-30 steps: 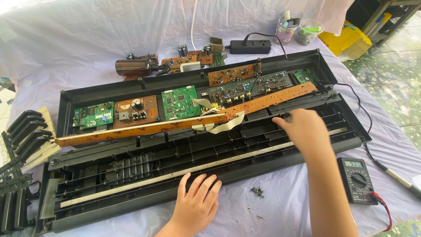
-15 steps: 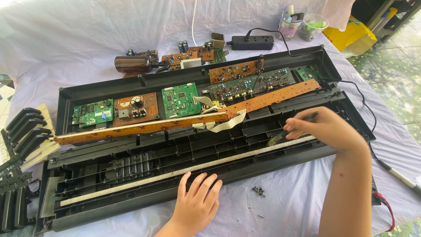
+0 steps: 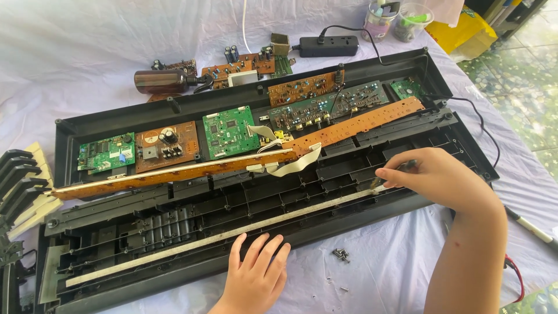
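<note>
An opened black keyboard case (image 3: 116,119) lies across a white cloth, showing circuit boards and a long brown contact board (image 3: 232,166). My left hand (image 3: 256,279) rests flat, fingers spread, on the cloth at the case's front edge, holding nothing. My right hand (image 3: 436,177) is over the right part of the case, fingers closed on a thin tool (image 3: 407,166). The tool's tip touches the right end of a long pale strip (image 3: 232,235). My right forearm hides part of the cloth at the right.
Loose screws (image 3: 340,254) lie on the cloth between my hands. Removed keys (image 3: 23,186) are stacked at the left. Behind the case are a brown bottle (image 3: 160,81), loose boards (image 3: 244,64), a power strip (image 3: 328,45) and cups (image 3: 381,17). A probe (image 3: 532,224) lies at the right.
My right hand has moved down and slightly right from the brown board to the pale strip, and now grips a thin tool. My left hand has stayed put.
</note>
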